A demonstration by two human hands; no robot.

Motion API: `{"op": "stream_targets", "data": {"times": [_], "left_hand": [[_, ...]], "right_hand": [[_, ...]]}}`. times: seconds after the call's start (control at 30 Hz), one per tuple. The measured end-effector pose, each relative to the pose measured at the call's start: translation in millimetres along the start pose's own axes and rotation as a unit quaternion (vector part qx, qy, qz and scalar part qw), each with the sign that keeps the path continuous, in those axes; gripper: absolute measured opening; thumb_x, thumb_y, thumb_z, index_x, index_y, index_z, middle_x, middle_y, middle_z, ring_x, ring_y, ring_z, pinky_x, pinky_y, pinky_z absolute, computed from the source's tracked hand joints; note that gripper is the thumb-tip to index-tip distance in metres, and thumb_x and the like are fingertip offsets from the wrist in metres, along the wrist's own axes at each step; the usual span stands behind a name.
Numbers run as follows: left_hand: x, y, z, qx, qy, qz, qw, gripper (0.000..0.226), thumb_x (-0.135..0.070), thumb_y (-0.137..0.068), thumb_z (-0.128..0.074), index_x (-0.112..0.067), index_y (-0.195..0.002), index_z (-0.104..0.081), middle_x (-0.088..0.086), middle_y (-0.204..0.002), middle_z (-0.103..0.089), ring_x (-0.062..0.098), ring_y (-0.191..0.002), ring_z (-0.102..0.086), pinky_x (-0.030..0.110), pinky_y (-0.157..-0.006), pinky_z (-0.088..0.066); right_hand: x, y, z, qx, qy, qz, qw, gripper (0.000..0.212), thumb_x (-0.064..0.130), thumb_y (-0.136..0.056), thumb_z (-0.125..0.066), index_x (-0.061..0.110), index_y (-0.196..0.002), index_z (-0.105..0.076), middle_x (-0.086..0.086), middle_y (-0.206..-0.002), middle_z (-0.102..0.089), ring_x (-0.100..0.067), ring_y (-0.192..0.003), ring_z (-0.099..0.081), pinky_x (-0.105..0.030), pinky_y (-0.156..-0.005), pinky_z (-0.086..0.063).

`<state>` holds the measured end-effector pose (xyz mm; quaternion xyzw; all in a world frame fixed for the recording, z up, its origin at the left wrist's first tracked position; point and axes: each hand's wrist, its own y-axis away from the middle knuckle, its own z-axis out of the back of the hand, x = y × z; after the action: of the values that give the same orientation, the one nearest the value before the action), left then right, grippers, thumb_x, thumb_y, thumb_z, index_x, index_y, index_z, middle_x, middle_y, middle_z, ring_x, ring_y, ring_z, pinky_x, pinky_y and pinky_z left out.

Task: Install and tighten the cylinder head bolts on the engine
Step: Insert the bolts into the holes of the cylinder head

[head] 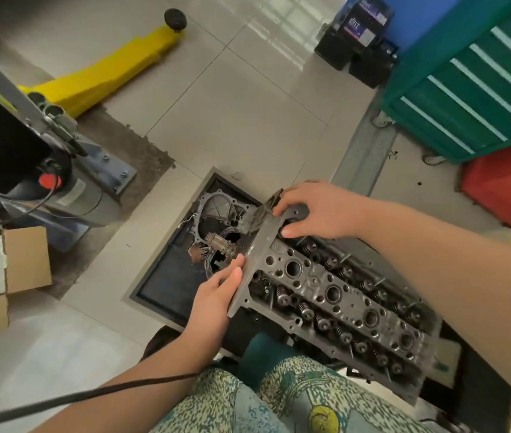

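Both hands, left and right, are gripping the grey metal cylinder head; a yellow floor jack is lying far left.

Grey cylinder head, lying diagonally, valve springs and bolt holes exposed
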<state>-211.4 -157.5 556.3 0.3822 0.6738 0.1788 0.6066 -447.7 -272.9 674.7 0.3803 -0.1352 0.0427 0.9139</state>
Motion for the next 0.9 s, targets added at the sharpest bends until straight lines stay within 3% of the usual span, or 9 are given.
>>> {"op": "stream_targets", "data": {"times": [0.13, 0.27, 0.37, 0.5, 0.53, 0.63, 0.73, 0.8, 0.9], "left_hand": [[3, -3, 3, 0.0, -0.025, -0.006, 1.0, 0.031, -0.042, -0.105, -0.057, -0.045, -0.133, -0.069, -0.037, -0.126, -0.065, -0.014, -0.114, -0.06, 0.03, -0.114, -0.042], [1, -4, 7, 0.019, -0.037, 0.0, 0.999, 0.031, -0.047, -0.103, -0.056, -0.053, -0.131, -0.067, -0.025, -0.134, -0.067, -0.001, -0.125, -0.06, 0.029, -0.112, -0.042], [1, -1, 5, 0.039, -0.02, -0.015, 0.999, 0.047, -0.048, -0.1, -0.052, -0.04, -0.146, -0.058, -0.02, -0.15, -0.056, -0.002, -0.138, -0.049, 0.028, -0.12, -0.032], [5, 1, 5, 0.051, -0.079, -0.047, 0.994, 0.065, -0.059, -0.092, -0.043, -0.037, -0.152, -0.05, -0.023, -0.153, -0.048, -0.032, -0.121, -0.041, -0.005, -0.101, -0.029], [5, 0, 6, 0.048, -0.092, -0.051, 0.993, 0.065, -0.058, -0.093, -0.042, -0.036, -0.153, -0.049, -0.021, -0.155, -0.047, -0.03, -0.122, -0.042, -0.006, -0.1, -0.028], [4, -6, 7, 0.042, -0.094, -0.046, 0.994, 0.045, -0.039, -0.107, -0.044, -0.037, -0.152, -0.051, -0.02, -0.157, -0.046, -0.01, -0.137, -0.04, 0.01, -0.11, -0.027], [7, -10, 6, 0.045, -0.129, -0.066, 0.988, 0.04, -0.027, -0.111, -0.046, -0.039, -0.149, -0.051, -0.024, -0.151, -0.046, -0.026, -0.123, -0.044, -0.005, -0.098, -0.03], [11, -9, 7, 0.045, -0.136, -0.069, 0.987, 0.036, -0.039, -0.11, -0.048, -0.047, -0.145, -0.049, -0.032, -0.143, -0.047, -0.03, -0.12, -0.043, -0.007, -0.09, -0.033], [11, -8, 7, 0.037, -0.105, -0.03, 0.993, 0.034, -0.052, -0.107, -0.044, -0.058, -0.14, -0.051, -0.043, -0.133, -0.048, -0.012, -0.129, -0.044, 0.003, -0.097, -0.035]], "right_hand": [[3, -1, -4, -0.019, -0.016, -0.022, 0.999, 0.032, 0.05, -0.086, -0.075, 0.045, -0.117, -0.067, 0.014, -0.127, -0.061, -0.02, -0.126, -0.047, -0.047, -0.11, -0.038], [6, -6, -7, -0.021, -0.046, -0.057, 0.997, 0.03, 0.046, -0.084, -0.08, 0.046, -0.111, -0.067, 0.009, -0.121, -0.063, -0.021, -0.127, -0.046, -0.05, -0.109, -0.041], [6, -8, -9, -0.002, -0.061, -0.066, 0.996, 0.034, 0.043, -0.083, -0.082, 0.047, -0.112, -0.064, 0.01, -0.109, -0.054, -0.021, -0.122, -0.041, -0.048, -0.107, -0.04], [8, -8, -10, 0.004, -0.07, -0.053, 0.996, 0.037, 0.041, -0.084, -0.082, 0.043, -0.115, -0.064, 0.013, -0.102, -0.05, -0.019, -0.114, -0.039, -0.042, -0.098, -0.041], [8, -7, -10, 0.0, -0.07, -0.05, 0.996, 0.037, 0.041, -0.084, -0.082, 0.042, -0.116, -0.064, 0.014, -0.101, -0.049, -0.019, -0.113, -0.04, -0.041, -0.096, -0.041], [9, -5, -7, -0.001, -0.06, -0.037, 0.998, 0.035, 0.037, -0.086, -0.081, 0.036, -0.118, -0.066, 0.012, -0.107, -0.055, -0.02, -0.112, -0.046, -0.039, -0.095, -0.042], [8, -5, -2, -0.003, -0.062, -0.041, 0.997, 0.036, 0.033, -0.087, -0.082, 0.031, -0.12, -0.069, 0.002, -0.128, -0.06, -0.02, -0.118, -0.054, -0.037, -0.096, -0.042], [9, -5, -2, -0.003, -0.067, -0.046, 0.997, 0.036, 0.033, -0.086, -0.082, 0.031, -0.12, -0.069, 0.002, -0.127, -0.059, -0.019, -0.115, -0.053, -0.035, -0.092, -0.041], [10, -6, -7, -0.003, -0.054, -0.042, 0.998, 0.039, 0.037, -0.085, -0.082, 0.035, -0.121, -0.066, 0.005, -0.113, -0.059, -0.019, -0.112, -0.048, -0.036, -0.088, -0.04]]}}
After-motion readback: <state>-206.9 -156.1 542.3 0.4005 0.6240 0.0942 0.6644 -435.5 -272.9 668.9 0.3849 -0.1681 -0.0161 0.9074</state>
